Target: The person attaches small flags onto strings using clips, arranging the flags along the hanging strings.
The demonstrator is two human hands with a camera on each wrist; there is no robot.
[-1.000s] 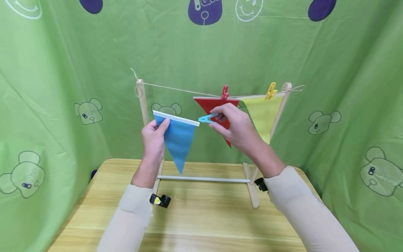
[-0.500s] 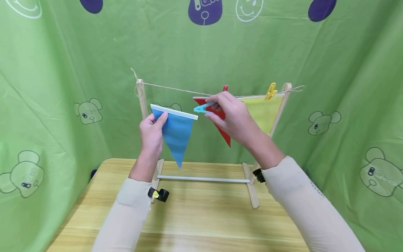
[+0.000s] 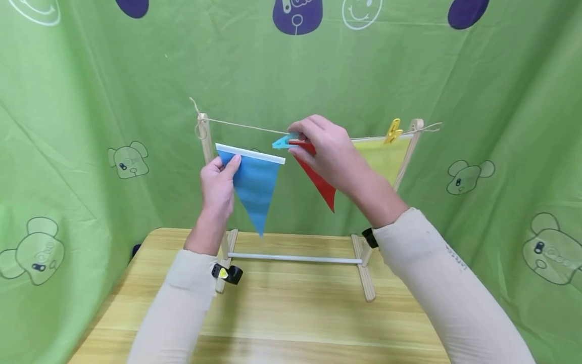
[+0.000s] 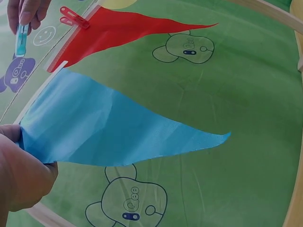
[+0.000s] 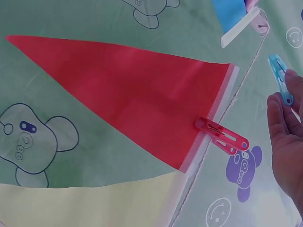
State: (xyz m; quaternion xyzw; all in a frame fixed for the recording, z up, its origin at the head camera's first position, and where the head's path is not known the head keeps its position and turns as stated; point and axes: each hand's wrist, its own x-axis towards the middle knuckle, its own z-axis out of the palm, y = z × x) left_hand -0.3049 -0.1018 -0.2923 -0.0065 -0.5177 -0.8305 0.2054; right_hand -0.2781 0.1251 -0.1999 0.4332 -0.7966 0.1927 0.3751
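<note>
Twine (image 3: 245,125) above blue flag (image 3: 254,187), red flag (image 3: 320,184), yellow flag (image 3: 382,159) alongside

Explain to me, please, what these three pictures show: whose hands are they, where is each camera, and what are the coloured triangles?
No machine here: a person works with two bare hands. The wide picture comes from a camera on the head, looking forward and down. The other two come from cameras on each wrist, so they look sideways and tilted.

On the wooden table stands a small wooden frame with a string stretched across its top. A red flag and a yellow flag hang from the string, each held by a peg: a red peg and a yellow peg.

The left hand pinches a blue flag near its white top edge, just below the string. The right hand pinches a light blue peg close to the string. Behind is a green cloth.
</note>
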